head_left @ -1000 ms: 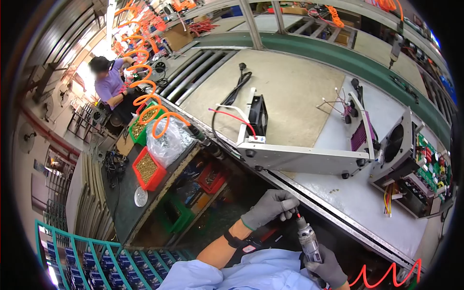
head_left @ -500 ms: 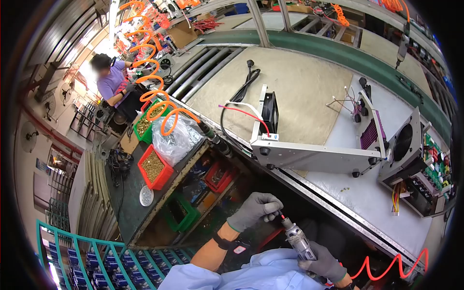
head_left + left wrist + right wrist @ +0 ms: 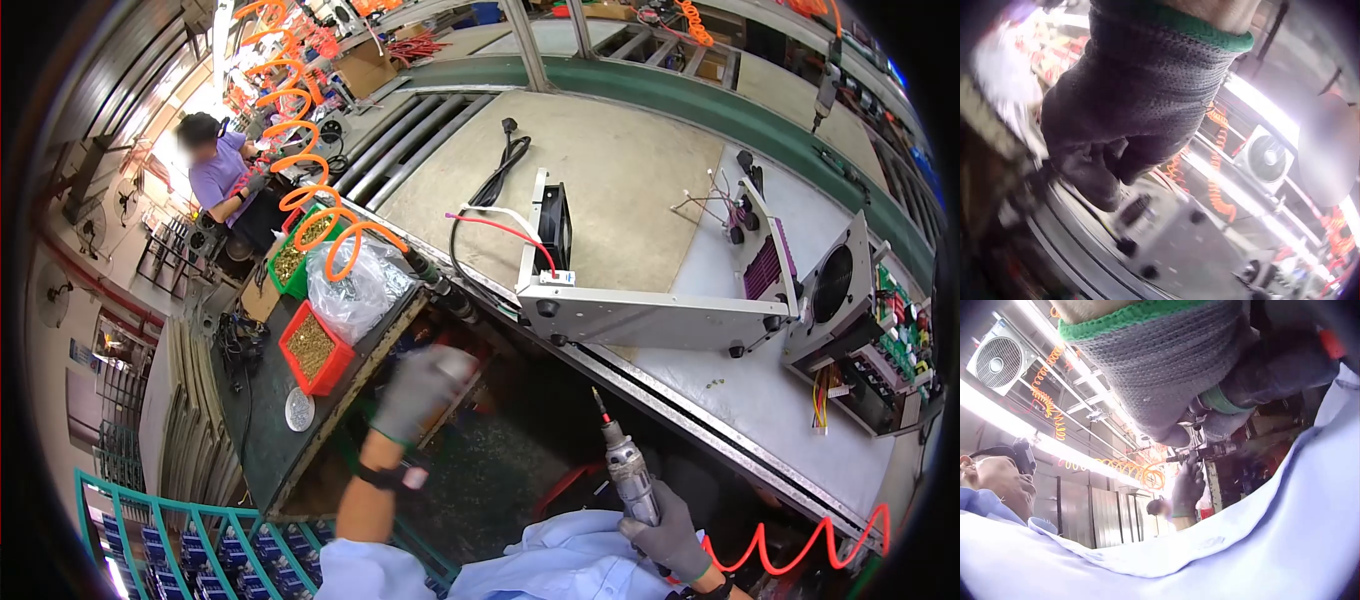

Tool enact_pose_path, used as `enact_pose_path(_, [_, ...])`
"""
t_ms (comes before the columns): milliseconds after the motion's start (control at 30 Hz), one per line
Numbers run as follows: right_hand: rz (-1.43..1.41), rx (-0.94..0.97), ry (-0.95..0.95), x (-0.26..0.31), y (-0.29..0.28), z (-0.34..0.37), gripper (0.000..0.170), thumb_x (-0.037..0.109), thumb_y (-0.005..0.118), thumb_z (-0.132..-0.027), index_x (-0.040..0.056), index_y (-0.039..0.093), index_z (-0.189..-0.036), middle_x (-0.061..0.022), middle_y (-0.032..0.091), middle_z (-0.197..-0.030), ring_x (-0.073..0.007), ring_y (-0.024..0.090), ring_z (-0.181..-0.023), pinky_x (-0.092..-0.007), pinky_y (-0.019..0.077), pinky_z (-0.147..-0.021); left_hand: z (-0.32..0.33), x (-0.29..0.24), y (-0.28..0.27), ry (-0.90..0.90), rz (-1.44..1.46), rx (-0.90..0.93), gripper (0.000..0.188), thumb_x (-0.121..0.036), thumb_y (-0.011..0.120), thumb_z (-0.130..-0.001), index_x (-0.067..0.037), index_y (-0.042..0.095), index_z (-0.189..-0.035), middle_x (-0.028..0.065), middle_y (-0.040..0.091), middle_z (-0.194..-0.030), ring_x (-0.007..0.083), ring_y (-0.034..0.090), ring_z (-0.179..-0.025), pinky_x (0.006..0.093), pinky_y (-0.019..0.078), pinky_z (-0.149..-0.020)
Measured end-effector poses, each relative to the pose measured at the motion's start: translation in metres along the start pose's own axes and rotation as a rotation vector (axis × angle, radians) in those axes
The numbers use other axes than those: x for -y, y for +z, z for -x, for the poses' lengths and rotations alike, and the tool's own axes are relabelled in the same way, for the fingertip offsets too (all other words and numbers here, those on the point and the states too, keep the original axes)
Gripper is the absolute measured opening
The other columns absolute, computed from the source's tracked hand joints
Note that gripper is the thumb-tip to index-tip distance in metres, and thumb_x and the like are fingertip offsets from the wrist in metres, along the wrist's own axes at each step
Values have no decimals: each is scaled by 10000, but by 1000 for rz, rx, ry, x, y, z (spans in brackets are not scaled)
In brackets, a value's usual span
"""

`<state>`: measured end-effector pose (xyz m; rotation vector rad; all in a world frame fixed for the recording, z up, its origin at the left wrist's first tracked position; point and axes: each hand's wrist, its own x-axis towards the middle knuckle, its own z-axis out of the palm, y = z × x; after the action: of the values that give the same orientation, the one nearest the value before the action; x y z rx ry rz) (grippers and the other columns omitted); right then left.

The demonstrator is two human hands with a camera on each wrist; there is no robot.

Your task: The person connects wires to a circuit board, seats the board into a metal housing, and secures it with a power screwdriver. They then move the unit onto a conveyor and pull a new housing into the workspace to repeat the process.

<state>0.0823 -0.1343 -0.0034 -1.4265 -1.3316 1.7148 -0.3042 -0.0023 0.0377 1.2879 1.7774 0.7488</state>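
Gloved in grey, my left hand (image 3: 425,390) is a blur in the head view, over the dark gap beside the side bench. The left wrist view shows this hand (image 3: 1129,106) with its fingers curled in; no held thing is visible there. My right hand (image 3: 668,528) grips a silver power screwdriver (image 3: 630,472) near my lap, its bit (image 3: 600,402) pointing up and away. In the right wrist view the glove (image 3: 1154,381) hides most of the tool. Beyond the bench edge lies a grey metal chassis (image 3: 650,320) with a black fan (image 3: 553,230).
Red (image 3: 318,374) and green (image 3: 290,262) bins of small parts stand on the side bench near a plastic bag (image 3: 345,300). An orange coiled hose (image 3: 330,215) hangs there. An open unit with a circuit board (image 3: 895,330) is at the right. Another person (image 3: 218,175) stands back left.
My left hand has left the screwdriver tip and moved left toward the side bench. The right hand keeps the tool, whose bit is now uncovered and points more upward.
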Motion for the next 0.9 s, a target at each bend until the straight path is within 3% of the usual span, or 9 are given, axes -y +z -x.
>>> enact_pose_path(67, [6, -13, 51, -9, -9, 3, 531, 196, 809, -750, 7, 602, -1202, -79, 636, -955, -159, 600, -842, -350, 509, -773, -38, 17, -72, -60, -143, -334, 218, -179, 648, -905, -24, 752, -1019, 87, 731, -845, 170, 698, -740, 342, 541, -662])
enact_pose_path(100, [10, -30, 70, -12, -11, 3, 516, 183, 802, -753, 11, 602, -1197, -70, 625, -934, -149, 590, -809, -345, 510, -740, -80, 76, -120, 105, -318, -530, 231, -177, 638, -915, -9, 746, -1031, 146, 746, -865, 250, 716, -785, 388, 554, -731])
enact_pose_path(167, [-19, -41, 111, -12, -13, 6, 514, 188, 803, -752, 13, 603, -1192, -70, 623, -929, -150, 588, -791, -341, 510, -725, -110, 79, -170, 216, -659, -669, 264, -198, 671, -891, -19, 742, -1071, 227, 737, -1015, 349, 723, -967, 420, 551, -875])
enact_pose_path(367, [51, -52, 80, -16, -9, 11, 495, 209, 802, -752, 9, 612, -1162, -85, 632, -905, -156, 594, -760, -346, 514, -699, -200, 112, -210, 68, -1192, -314, 255, -160, 647, -829, 2, 743, -1002, 262, 711, -1090, 417, 672, -1084, 447, 536, -937])
enact_pose_path(467, [91, -81, 24, -21, -6, 15, 482, 212, 803, -751, 5, 615, -1143, -95, 639, -885, -164, 602, -756, -351, 515, -697, -240, 154, -229, 95, -1266, -313, 246, -143, 618, -807, 1, 739, -964, 271, 705, -1092, 423, 664, -1093, 446, 534, -941])
enact_pose_path(667, [105, -107, -17, -20, -13, 17, 477, 214, 805, -747, 8, 615, -1133, -101, 644, -877, -174, 609, -754, -354, 516, -699, -220, 132, -249, 38, -925, -437, 211, -164, 680, -827, -1, 730, -950, 186, 724, -857, 272, 726, -711, 394, 585, -713])
enact_pose_path(733, [117, -112, -34, -18, -17, 17, 477, 213, 804, -747, 9, 615, -1134, -99, 643, -880, -172, 608, -755, -354, 517, -700, -209, 123, -266, -17, -817, -399, 278, -241, 690, -840, -33, 735, -1019, 218, 730, -967, 333, 736, -851, 418, 579, -820])
enact_pose_path(767, [115, -113, -34, -19, -19, 17, 477, 213, 804, -747, 9, 616, -1134, -99, 643, -881, -170, 607, -756, -353, 517, -701, -194, 108, -263, -8, -633, -396, 232, -105, 696, -833, 24, 728, -1023, 176, 736, -889, 258, 736, -706, 378, 594, -678])
enact_pose_path(900, [68, -127, -18, -23, -22, 19, 474, 211, 803, -746, 11, 617, -1133, -97, 643, -887, -167, 601, -754, -354, 516, -701, -165, 70, -247, 8, -442, -335, 209, 87, 609, -872, 35, 714, -1044, 67, 675, -837, 159, 678, -670, 267, 584, -574])
